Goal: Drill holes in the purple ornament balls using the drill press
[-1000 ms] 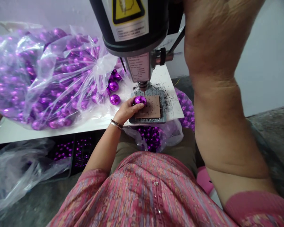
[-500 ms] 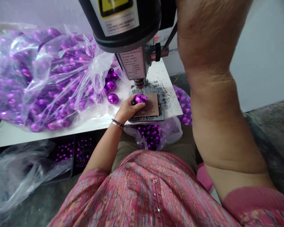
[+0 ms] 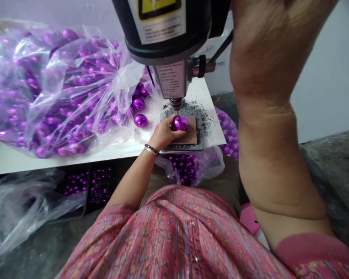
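Note:
My left hand (image 3: 165,133) is closed round a shiny purple mirrored ball (image 3: 180,124), thumb at its near side. The ball is on or just over a brown board (image 3: 192,133) on the grey base (image 3: 200,128) of a drill press (image 3: 170,38). The thin drill bit (image 3: 178,113) comes down to the top of the ball; whether it has entered the ball cannot be made out. My right hand (image 3: 276,42) is raised close to the camera, beside the press's feed lever (image 3: 222,46). Its fingers are beyond the top edge of the view.
A large clear bag (image 3: 66,93) of purple balls fills the table's left side. Loose balls (image 3: 140,120) lie by its mouth. Dark shavings (image 3: 208,116) surround the base on the white table (image 3: 218,135). More purple balls (image 3: 186,168) sit in a bag below the table edge.
My left hand and the ball have shifted slightly right over the board. The view has moved a little, so the press and my right arm appear farther right.

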Available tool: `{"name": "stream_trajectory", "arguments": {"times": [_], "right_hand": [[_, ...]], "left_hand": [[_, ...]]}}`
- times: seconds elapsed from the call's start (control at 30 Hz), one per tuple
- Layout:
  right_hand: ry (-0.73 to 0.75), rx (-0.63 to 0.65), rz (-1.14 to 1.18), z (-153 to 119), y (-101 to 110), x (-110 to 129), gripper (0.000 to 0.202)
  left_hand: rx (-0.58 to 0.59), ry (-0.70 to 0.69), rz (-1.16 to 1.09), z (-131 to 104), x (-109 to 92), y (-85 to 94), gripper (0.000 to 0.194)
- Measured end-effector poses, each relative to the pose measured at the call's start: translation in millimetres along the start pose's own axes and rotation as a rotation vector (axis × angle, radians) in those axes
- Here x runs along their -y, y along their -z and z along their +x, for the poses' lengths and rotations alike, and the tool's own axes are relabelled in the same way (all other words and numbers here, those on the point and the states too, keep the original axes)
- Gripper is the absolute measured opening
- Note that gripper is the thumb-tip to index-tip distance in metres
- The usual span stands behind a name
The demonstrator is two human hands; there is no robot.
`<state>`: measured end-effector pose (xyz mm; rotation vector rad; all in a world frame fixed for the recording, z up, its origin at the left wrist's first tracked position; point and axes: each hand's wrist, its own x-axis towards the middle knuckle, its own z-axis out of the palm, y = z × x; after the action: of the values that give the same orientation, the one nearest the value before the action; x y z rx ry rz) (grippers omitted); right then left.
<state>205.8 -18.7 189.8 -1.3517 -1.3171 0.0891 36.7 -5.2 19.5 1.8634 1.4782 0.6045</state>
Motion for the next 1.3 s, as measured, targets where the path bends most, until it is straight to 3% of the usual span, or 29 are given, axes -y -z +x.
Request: {"name": "stream_trajectory", "arguments": {"times": [0.1, 0.27, 0.47, 0.77, 0.97, 1.3], "right_hand": [[0.052, 0.049, 0.050, -13, 3, -3, 0.033], [0.188, -0.051, 0.102, -35, 3, -15, 0.027], [0.206, -0.079, 0.071, -50, 2, -27, 0.027], [0.321, -0.193, -0.007, -64, -3, -48, 0.036], [0.327, -0.217, -0.016, -72, -6, -55, 0.048], [0.344, -0.221, -0.013, -79, -8, -63, 0.049]], "left_hand": [[0.011, 0.001, -0.020, -3, 0, -1.3, 0.072], [-0.015, -0.029, -0.035, -4, 4, -5.1, 0.056], [-0.026, -0.038, 0.003, -2, 7, -8.1, 0.062], [-0.006, -0.027, 0.038, -7, 1, -6.4, 0.053], [-0.006, -0.030, 0.038, -7, 3, -7.3, 0.056], [-0.027, -0.040, -0.006, -9, 5, -9.2, 0.048]]}}
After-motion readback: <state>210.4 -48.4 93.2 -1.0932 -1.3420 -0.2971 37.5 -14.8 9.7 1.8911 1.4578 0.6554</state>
